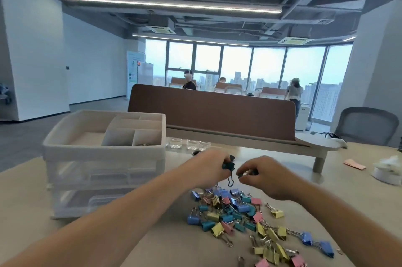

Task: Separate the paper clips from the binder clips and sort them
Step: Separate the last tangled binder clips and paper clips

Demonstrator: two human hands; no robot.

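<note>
Clips (228, 165) pinched by left hand (208, 167), right hand (268, 176)

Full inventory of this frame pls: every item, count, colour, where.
table: one, beige; under everything
binder clips: dozens, pink, yellow, blue, teal; heaped on table, near side
dark binder clip: one, dark teal; held above the heap
drawer organiser: one, white; table, left
clear cups: several, transparent; behind drawer organiser
desk divider: one, brown; far edge of table
office chair: one, grey; far right
pink slip: one, pink; table, right
people: three; background, by windows
left hand: one; grips dark binder clip
right hand: one; pinches small clip, colour blurred
</note>
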